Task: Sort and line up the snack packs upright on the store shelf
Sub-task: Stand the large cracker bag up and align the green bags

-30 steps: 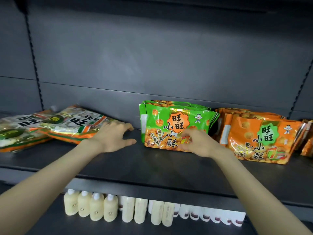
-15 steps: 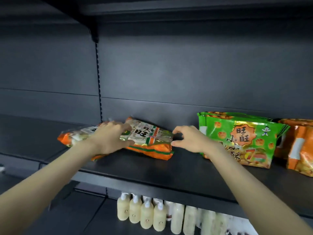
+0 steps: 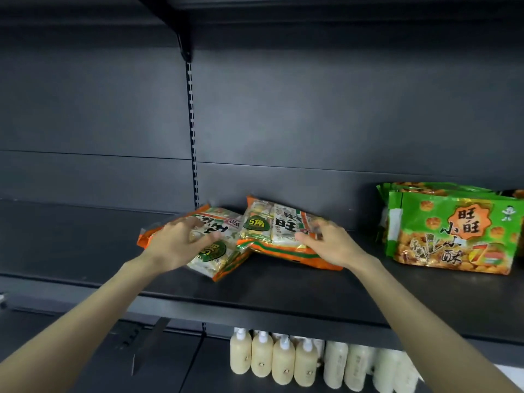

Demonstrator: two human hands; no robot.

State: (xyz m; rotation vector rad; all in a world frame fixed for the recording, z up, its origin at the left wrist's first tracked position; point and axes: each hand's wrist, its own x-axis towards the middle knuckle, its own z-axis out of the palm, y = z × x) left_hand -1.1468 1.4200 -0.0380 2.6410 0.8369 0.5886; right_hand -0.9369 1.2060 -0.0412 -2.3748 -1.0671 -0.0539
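Note:
Two orange-and-white snack packs lie on the dark shelf [image 3: 283, 287]. The left pack [image 3: 217, 252] is tilted toward the shelf's front edge, and my left hand [image 3: 174, 243] grips it from above, thumb across its face. The right pack [image 3: 279, 228] lies partly over the left one, its far end raised toward the back wall. My right hand [image 3: 333, 245] holds its right end, thumb in front and fingers over the far edge. A row of green snack packs [image 3: 448, 228] stands upright at the right.
An orange pack [image 3: 519, 193] peeks out behind the green row at the right edge. A slotted upright rail [image 3: 193, 131] runs down the back wall, with a shelf bracket [image 3: 181, 38] overhead. Cream bottles [image 3: 283, 361] line the shelf below.
The view has swung left, so the green packs now sit at the right edge. My right hand has left the green packs and taken hold of the right orange-and-white pack. Both hands are on the flat packs.

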